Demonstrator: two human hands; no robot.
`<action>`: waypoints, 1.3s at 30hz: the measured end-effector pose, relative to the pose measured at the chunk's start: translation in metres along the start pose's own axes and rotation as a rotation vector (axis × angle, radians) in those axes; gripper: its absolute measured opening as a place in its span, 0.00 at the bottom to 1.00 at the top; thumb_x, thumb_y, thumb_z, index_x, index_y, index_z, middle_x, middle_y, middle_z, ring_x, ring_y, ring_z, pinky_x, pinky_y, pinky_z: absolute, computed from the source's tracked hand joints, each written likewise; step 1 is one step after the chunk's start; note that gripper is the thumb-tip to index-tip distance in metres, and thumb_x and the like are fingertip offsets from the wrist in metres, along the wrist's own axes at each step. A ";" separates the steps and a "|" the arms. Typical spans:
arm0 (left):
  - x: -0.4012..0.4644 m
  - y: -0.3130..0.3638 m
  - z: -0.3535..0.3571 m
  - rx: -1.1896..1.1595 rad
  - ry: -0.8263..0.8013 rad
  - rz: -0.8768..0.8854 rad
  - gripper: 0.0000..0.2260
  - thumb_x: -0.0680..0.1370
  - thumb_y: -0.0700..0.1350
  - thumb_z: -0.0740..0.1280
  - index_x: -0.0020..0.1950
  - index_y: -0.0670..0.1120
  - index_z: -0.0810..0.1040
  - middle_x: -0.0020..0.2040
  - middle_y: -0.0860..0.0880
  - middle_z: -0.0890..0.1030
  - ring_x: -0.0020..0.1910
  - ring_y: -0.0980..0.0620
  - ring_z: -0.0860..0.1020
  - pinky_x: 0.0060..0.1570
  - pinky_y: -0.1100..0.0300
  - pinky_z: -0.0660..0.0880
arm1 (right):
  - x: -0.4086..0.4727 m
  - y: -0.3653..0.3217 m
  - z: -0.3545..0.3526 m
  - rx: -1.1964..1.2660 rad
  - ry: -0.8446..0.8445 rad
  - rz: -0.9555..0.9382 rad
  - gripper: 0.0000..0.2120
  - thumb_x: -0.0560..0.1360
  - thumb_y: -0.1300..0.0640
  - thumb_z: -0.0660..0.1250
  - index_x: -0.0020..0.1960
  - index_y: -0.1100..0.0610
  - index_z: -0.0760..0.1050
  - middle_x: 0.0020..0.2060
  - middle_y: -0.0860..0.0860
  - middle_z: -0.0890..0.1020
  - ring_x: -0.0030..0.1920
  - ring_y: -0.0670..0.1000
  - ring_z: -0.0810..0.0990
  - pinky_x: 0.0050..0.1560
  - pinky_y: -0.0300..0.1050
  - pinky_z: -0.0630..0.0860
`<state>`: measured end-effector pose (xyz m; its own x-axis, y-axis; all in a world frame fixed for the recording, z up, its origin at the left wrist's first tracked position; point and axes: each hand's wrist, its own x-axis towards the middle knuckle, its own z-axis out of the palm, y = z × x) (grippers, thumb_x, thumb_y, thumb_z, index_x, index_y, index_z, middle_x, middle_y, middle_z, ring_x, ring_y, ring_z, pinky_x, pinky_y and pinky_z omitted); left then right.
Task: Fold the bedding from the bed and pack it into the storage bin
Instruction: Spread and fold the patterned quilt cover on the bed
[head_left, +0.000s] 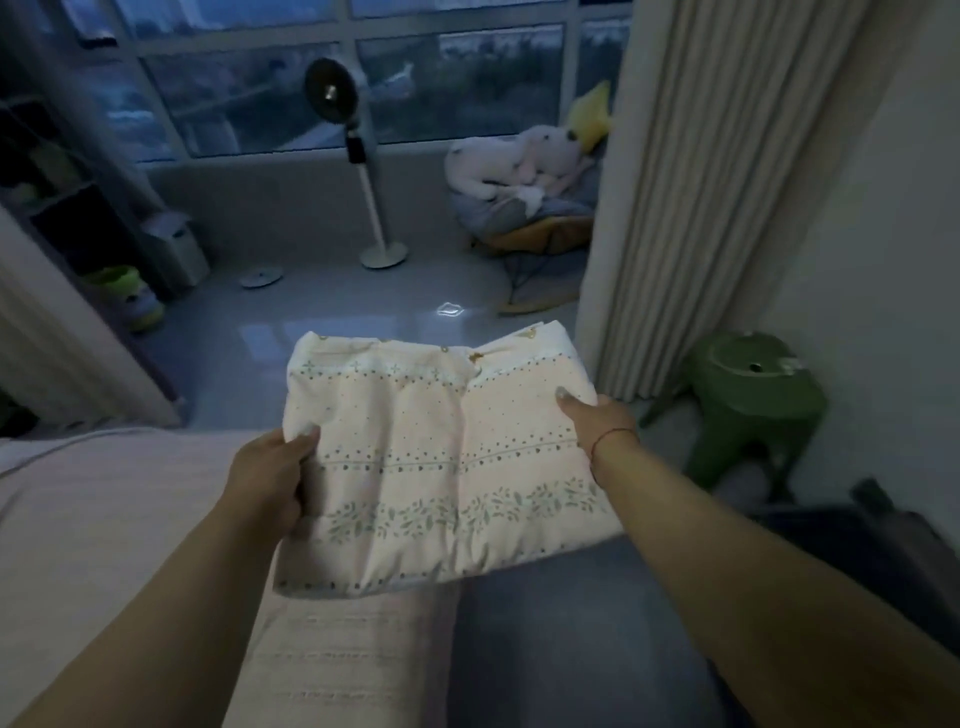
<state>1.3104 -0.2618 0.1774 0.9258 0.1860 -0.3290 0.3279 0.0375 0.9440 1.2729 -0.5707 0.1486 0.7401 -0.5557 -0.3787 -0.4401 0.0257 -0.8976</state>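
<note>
Bedding, a folded quilt (441, 457) with a pale leaf and dot print, is held in the air over the foot edge of the bed (104, 519), between both outstretched arms. No storage bin can be made out; a dark shape by the right edge is too dim to name.

The main risk, as I judge it, is the fold coming apart: the bundle is thick and soft, gripped only at its two side edges, so its unsupported middle could sag and the layers slide open while it is carried.

The left hand (270, 478) grips the left edge, thumb on top and fingers curled under. The right hand (597, 421) holds the far right edge, thumb pressed on the top and fingers hidden beneath. Both arms reach forward, nearly straight.
</note>
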 end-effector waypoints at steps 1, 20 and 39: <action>-0.004 -0.001 0.027 0.011 -0.054 -0.004 0.09 0.80 0.40 0.63 0.58 0.38 0.77 0.51 0.43 0.80 0.45 0.46 0.78 0.49 0.55 0.73 | 0.002 0.007 -0.028 0.026 0.050 0.019 0.30 0.71 0.42 0.69 0.65 0.61 0.72 0.62 0.57 0.77 0.59 0.60 0.77 0.62 0.56 0.74; -0.171 -0.179 0.422 0.404 -0.572 -0.218 0.05 0.77 0.39 0.68 0.45 0.37 0.78 0.43 0.40 0.81 0.43 0.42 0.79 0.45 0.51 0.78 | 0.031 0.201 -0.443 -0.110 0.437 0.286 0.29 0.77 0.45 0.62 0.71 0.61 0.65 0.66 0.60 0.72 0.64 0.62 0.72 0.64 0.53 0.69; -0.182 -0.336 0.558 0.705 -0.511 -0.368 0.06 0.76 0.42 0.68 0.40 0.43 0.77 0.48 0.38 0.81 0.50 0.37 0.79 0.52 0.43 0.78 | 0.131 0.315 -0.522 -0.217 0.429 0.451 0.19 0.78 0.51 0.63 0.59 0.65 0.75 0.57 0.61 0.79 0.54 0.57 0.77 0.49 0.43 0.69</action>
<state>1.1368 -0.8566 -0.0946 0.6569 -0.1779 -0.7326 0.4993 -0.6255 0.5996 0.9658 -1.0696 -0.0657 0.2105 -0.8130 -0.5429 -0.7852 0.1903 -0.5893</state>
